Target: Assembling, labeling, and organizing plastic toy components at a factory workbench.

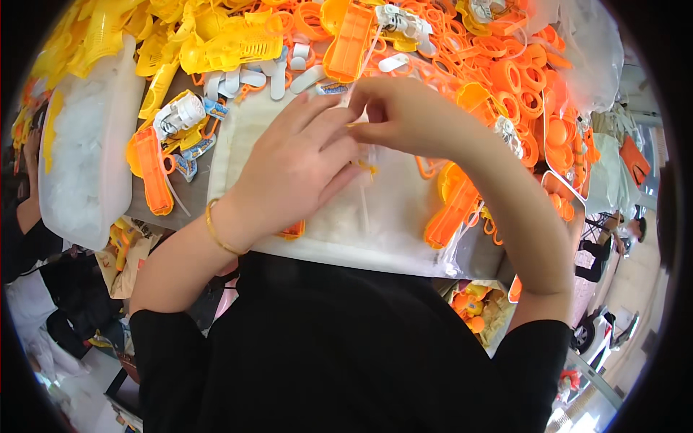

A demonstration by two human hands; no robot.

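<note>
My left hand (292,159), with a yellow bangle at its wrist, is over the white mat (325,245), its fingers bent toward the right hand. My right hand (404,115) meets it there, thumb and forefinger pinched together. Whatever lies between the fingers is hidden. Just below them show a small yellow piece (369,169) and a thin pale tube (363,196); I cannot tell whether either is held. An orange part (292,230) sticks out from under my left hand. Right of the mat lies an orange-and-yellow toy part (451,209).
Left of the mat is another orange-and-yellow toy assembly (153,169) with a white mechanism (179,114). A white tub (86,159) of clear pieces stands beyond it. Yellow shells (231,47), grey-white strips (278,79) and orange rings (509,76) crowd the far side. Another person's arm (29,209) shows far left.
</note>
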